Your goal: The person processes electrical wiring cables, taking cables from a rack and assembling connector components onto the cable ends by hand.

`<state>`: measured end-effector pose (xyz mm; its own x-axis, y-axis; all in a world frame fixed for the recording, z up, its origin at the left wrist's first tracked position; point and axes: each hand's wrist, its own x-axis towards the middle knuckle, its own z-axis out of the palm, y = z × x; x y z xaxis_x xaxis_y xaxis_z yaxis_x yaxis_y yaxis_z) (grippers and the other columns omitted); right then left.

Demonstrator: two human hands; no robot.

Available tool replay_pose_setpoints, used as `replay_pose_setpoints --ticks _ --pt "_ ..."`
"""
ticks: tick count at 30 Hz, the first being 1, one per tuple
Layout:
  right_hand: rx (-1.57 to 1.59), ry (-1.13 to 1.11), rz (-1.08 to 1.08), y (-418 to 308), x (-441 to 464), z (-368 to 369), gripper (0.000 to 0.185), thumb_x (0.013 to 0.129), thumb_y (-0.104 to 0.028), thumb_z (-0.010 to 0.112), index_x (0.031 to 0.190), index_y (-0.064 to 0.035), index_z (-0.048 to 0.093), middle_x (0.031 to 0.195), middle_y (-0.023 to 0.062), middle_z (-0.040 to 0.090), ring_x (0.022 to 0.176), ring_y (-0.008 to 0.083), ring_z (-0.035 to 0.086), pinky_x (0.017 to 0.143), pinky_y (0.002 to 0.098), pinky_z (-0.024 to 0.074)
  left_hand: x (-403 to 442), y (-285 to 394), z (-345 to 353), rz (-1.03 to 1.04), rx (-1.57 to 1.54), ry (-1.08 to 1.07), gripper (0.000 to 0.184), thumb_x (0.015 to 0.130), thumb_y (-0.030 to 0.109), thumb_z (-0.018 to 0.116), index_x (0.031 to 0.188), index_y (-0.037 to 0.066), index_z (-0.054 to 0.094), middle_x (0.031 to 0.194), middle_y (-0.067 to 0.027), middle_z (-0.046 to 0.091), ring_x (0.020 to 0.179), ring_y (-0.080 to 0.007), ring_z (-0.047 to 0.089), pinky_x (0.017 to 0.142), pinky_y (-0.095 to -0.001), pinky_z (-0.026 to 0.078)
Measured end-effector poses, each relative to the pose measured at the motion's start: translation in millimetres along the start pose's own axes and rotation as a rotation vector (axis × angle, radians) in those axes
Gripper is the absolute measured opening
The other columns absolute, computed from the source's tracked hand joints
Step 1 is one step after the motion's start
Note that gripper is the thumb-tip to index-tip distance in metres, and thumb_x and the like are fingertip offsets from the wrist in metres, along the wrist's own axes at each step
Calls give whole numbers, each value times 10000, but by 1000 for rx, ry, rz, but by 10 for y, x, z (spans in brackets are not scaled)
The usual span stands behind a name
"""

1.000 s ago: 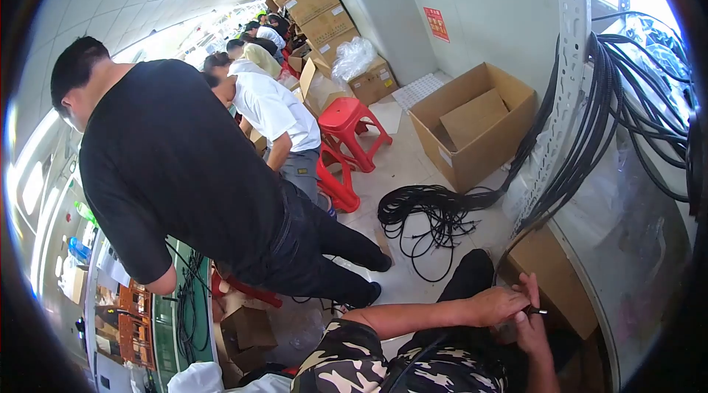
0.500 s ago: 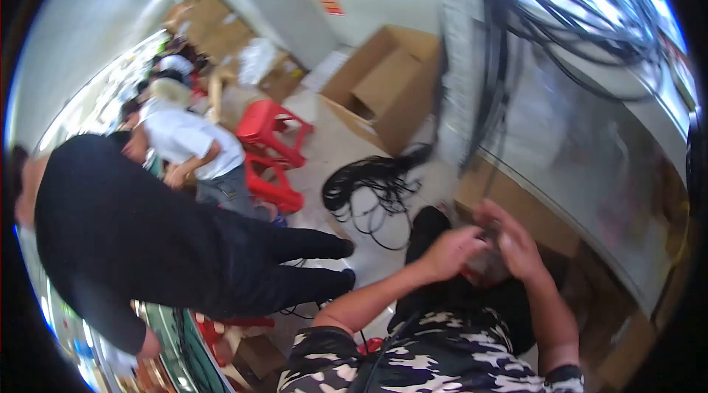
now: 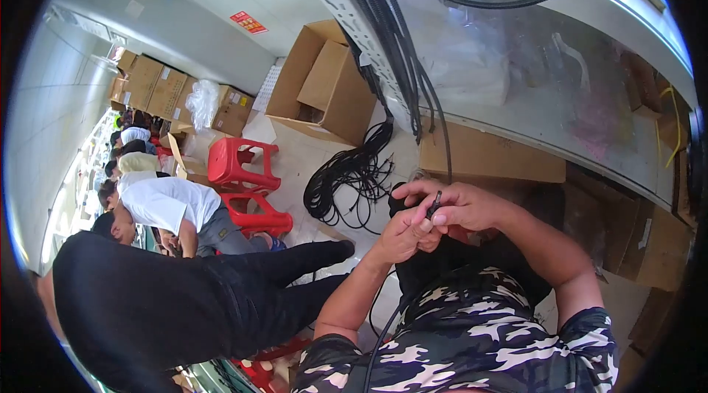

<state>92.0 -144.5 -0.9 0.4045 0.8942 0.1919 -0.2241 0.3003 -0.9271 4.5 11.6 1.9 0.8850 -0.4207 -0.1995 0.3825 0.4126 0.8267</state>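
My left hand (image 3: 404, 237) and my right hand (image 3: 472, 206) meet in front of my lap, fingers closed together. Between them, the dark end of a black cable (image 3: 435, 203) sticks up from the pinched fingertips. Its exact connector shape is too small to make out. Just above the hands a black cable (image 3: 445, 144) hangs down from the rack; whether it joins the piece in my fingers is hidden.
Looped black cables (image 3: 472, 2) drape over the rack at upper right. More cables (image 3: 346, 179) lie heaped on the floor beside an open cardboard box (image 3: 295, 102). Red stools (image 3: 237, 164) stand left of them. A person in black (image 3: 169, 304) leans close on my left; others work beyond.
My view has swung, shifting the surroundings leftward in the picture. My hands have closed in from a looser, spread hold, and the dark cable end now shows clearly between the fingers.
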Motion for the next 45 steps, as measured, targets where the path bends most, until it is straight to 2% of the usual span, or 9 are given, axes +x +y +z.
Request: replay_pose_setpoints --ticks 4,7,9,16,20,32,40,43,45 --pt "-127 -122 14 -51 -40 -76 373 837 -245 475 1144 -35 497 1300 101 339 1183 200 338 967 326 273 65 -63 -41 58 -305 -126 342 893 326 418 928 -8 481 568 27 310 467 -82 287 433 -222 236" --pt "-83 -7 -96 -130 -60 -21 491 873 -342 420 1260 -44 372 1251 80 368 942 124 447 862 286 347 47 22 66 53 -215 -4 352 854 386 470 893 36 474 549 34 303 451 -82 293 413 -228 239" --pt "-79 129 463 -250 -103 227 455 893 -330 395 1297 -129 337 1190 54 431 899 88 448 835 264 357 43 -26 -22 20 -160 -4 371 828 429 506 862 63 461 564 20 360 453 -89 341 406 -232 278" --pt "-654 213 129 37 -355 -53 518 903 -277 410 1306 -7 231 1193 136 428 1106 209 420 942 315 311 35 -263 -121 127 198 118 202 912 203 394 1031 49 448 659 23 363 539 -66 316 483 -202 282" --pt "-664 355 -14 -882 -411 41 467 875 -167 468 1275 -15 282 1148 104 458 969 160 495 816 294 403 -61 -285 15 177 237 146 231 914 188 383 1105 60 400 648 13 353 539 -68 310 489 -201 279" --pt "-1679 835 -434 -2855 54 -688 238 800 -158 535 965 2 598 852 154 615 796 261 588 724 339 451 -263 -595 -140 233 358 190 176 906 155 392 1019 33 451 658 22 407 555 -52 366 506 -188 324" --pt "-1850 779 132 -3115 929 -1770 243 739 -213 584 699 27 598 611 161 555 558 254 513 585 389 413 -80 -429 -304 153 462 306 262 906 188 399 1115 33 436 701 6 445 587 -59 421 539 -185 362" --pt "-1956 797 179 -3078 1158 -2028 339 774 -236 560 579 41 554 433 96 424 409 190 384 435 365 359 131 -427 -495 82 636 171 307 900 245 397 1114 28 434 881 -114 585 808 -154 569 693 -279 445" --pt "-1989 808 99 -3107 1049 -2669 236 751 -188 572 626 -12 477 635 96 408 547 195 365 493 363 324 296 -387 -521 -12 413 103 348 900 286 391 1145 39 394 923 -155 590 825 -180 589 703 -320 461"
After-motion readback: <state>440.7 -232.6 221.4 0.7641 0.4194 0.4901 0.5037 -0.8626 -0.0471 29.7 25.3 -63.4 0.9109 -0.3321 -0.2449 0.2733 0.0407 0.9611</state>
